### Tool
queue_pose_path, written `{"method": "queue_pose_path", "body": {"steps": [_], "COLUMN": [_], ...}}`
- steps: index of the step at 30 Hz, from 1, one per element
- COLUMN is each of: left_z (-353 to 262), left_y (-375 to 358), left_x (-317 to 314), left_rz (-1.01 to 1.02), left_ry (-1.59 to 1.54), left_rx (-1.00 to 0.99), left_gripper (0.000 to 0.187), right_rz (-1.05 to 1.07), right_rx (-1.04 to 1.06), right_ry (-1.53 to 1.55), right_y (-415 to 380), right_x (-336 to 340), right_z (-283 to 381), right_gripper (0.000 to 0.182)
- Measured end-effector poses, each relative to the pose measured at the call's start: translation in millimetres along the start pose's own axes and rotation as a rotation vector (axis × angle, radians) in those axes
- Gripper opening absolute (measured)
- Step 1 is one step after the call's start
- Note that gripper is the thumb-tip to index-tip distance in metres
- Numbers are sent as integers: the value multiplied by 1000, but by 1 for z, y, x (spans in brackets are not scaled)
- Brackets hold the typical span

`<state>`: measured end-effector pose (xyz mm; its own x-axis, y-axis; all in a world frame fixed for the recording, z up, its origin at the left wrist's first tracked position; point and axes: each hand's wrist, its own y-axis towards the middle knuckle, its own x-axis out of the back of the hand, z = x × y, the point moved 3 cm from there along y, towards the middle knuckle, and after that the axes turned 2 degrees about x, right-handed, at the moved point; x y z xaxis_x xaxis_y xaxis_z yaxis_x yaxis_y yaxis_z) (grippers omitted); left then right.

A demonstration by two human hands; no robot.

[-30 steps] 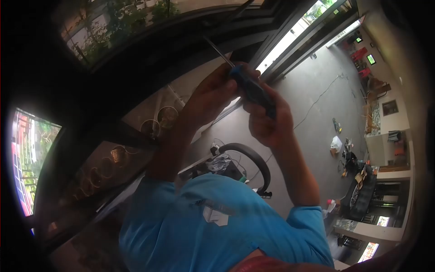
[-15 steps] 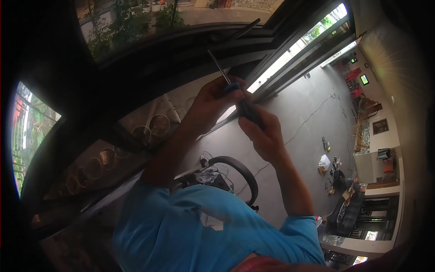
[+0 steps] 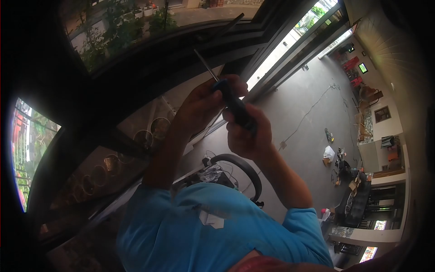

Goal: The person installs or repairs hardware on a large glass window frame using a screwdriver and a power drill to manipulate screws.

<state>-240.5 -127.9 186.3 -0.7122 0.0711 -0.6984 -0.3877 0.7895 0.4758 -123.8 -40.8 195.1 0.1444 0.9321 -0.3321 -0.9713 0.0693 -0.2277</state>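
Note:
A screwdriver with a dark blue handle and a thin metal shaft is held up in front of a dark metal frame, its shaft pointing to the upper left. My left hand grips the front of the handle by the blue collar, with fingers around it. My right hand is wrapped round the rear of the handle. Near the shaft tip is a dark handle-like bar on the frame; the tip looks apart from it.
Below the hands stands a chair with a curved black armrest, with a plastic bag and cables on it. A cord runs over the grey floor. Tools and a white bag lie at the right. Round pots show behind the glass.
Both hands and the screwdriver have shifted a little left in the view. The right hand's fingers now wrap further round the handle. The view itself has also moved slightly.

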Motion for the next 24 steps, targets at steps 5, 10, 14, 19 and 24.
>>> {"method": "queue_pose_path", "body": {"steps": [5,10,14,19,24], "left_z": [-1,13,4,2,5], "left_y": [-1,-1,-4,-3,0], "left_x": [15,33,-9,6,12], "left_rz": [35,-119,-119,-19,-106], "left_ry": [-18,171,-165,5,26], "left_rx": [48,-45,-13,-46,-52], "left_gripper": [38,42,42,40,29], "right_rz": [30,-242,-15,-37,-328], "right_rx": [58,725,259,185,733], "right_ry": [26,-1331,37,-139,-1326], "right_y": [-14,-30,-9,-23,-37], "right_x": [-5,-23,8,-11,-40], "right_z": [26,52,17,34,56], "right_gripper": [49,43,39,53,45]}}
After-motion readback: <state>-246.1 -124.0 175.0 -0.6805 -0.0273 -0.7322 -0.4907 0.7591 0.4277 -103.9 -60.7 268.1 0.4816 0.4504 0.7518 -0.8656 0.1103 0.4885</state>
